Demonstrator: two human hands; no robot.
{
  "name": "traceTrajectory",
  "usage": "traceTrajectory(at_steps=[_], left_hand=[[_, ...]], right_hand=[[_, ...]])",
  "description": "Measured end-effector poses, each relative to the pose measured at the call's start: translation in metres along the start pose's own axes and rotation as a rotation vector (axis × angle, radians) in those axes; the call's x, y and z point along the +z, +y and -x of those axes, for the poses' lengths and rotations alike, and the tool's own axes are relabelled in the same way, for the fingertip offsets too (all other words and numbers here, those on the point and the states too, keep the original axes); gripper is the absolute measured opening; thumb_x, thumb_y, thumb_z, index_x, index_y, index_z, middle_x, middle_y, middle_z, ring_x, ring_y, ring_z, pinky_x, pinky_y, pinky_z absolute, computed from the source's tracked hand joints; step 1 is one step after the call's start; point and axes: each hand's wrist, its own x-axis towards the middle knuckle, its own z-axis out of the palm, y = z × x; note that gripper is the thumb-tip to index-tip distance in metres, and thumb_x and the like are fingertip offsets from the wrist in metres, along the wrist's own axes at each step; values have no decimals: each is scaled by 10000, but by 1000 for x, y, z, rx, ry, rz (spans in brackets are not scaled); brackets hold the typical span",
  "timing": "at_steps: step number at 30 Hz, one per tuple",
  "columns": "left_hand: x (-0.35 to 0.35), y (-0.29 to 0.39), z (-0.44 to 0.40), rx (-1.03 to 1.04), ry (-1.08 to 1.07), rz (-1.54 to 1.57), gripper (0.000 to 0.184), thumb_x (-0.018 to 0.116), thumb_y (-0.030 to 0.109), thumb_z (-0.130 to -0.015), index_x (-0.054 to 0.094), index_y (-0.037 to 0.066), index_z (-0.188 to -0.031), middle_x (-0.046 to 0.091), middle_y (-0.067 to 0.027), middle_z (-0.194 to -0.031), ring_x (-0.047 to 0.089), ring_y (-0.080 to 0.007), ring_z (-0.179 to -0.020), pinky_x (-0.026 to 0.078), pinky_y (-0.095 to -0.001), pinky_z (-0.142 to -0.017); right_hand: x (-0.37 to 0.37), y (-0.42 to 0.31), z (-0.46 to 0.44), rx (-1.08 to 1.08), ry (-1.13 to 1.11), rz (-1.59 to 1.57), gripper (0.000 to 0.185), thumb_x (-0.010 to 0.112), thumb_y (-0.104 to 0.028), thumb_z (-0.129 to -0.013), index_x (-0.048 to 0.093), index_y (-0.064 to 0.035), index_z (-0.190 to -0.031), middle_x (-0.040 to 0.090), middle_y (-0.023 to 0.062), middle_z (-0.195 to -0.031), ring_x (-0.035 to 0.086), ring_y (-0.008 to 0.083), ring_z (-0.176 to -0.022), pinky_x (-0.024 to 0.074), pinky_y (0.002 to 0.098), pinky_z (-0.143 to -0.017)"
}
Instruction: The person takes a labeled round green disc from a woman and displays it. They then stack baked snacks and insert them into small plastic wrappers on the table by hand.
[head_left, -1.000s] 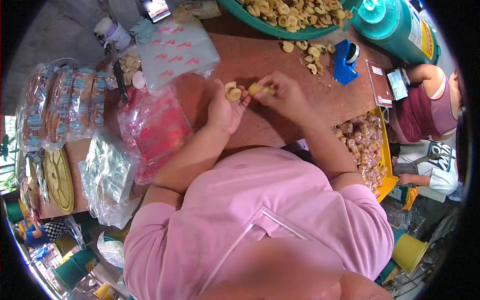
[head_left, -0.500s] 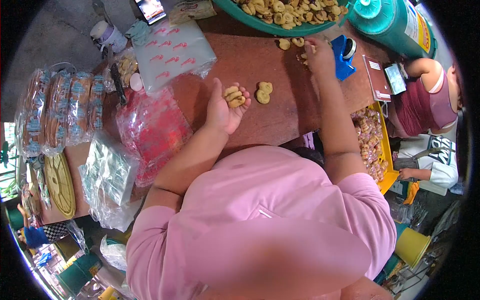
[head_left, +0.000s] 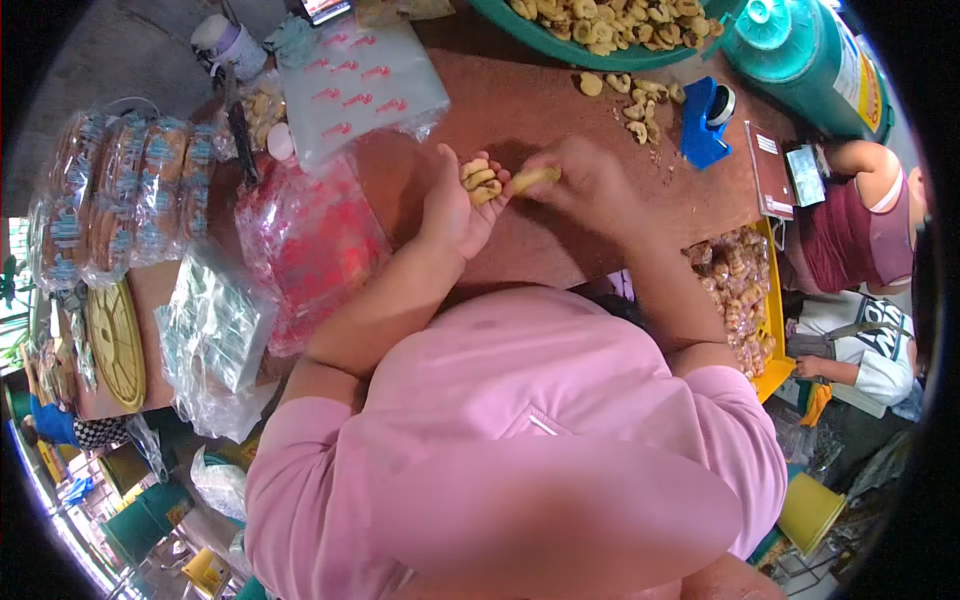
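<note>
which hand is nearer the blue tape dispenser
Right. The right hand is left of and slightly below the blue tape dispenser in the view; the left hand, holding golden-brown pieces, is farther left, beyond the right hand.

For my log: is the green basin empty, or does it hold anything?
Not empty: the green basin holds a heap of tan pieces. How full cannot be told; the picture's top edge cuts it off.
</note>
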Motion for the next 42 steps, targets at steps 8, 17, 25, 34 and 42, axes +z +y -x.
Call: traceTrajectory(at_steps=[8,17,25,34,42], left_hand=[[-10,-1,0,13,-100,-79,572,370,620,-1072,603,99,-1055,634,-66,-930,632,-203,-818,514,-361,-621],[7,0,12,-48,-107,-236,620,315,654,-1065,601,104,-1071,644,-71,-926,645,-218,-794,553,-369,-643],[0,6,8,-4,-46,-236,581,386,690,-1033,599,149,-1031,637,-50,-928,645,-222,-795,533,-383,-677],[-4,2,4,-51,-77,-356,546,441,674,-1028,604,154,-1007,643,-12,-915,661,-186,-794,536,-378,-685],[1,-5,13,25,-202,-621,623,372,689,-1037,603,111,-1050,649,-48,-917,659,-170,-758,562,-325,-647]], right_hand=[[43,5,-2,-303,131,141,308,809,-274,-797,717,-145,-1061,667,103,-1169,607,361,-1092,477,496,-916],[58,3,3,-294,84,93,335,861,-227,-769,724,-141,-1062,611,94,-1269,559,341,-1178,458,451,-1003],[-22,71,-35,68,426,280,339,749,-202,-895,709,-44,-1192,708,181,-1116,648,386,-1079,497,458,-995],[-107,202,-43,592,472,429,311,679,-232,-949,727,-85,-1219,718,213,-1183,704,377,-1043,546,435,-903],[-65,96,-15,553,528,-705,254,609,-150,-1056,636,-46,-1286,668,9,-1063,649,127,-942,529,257,-798]])
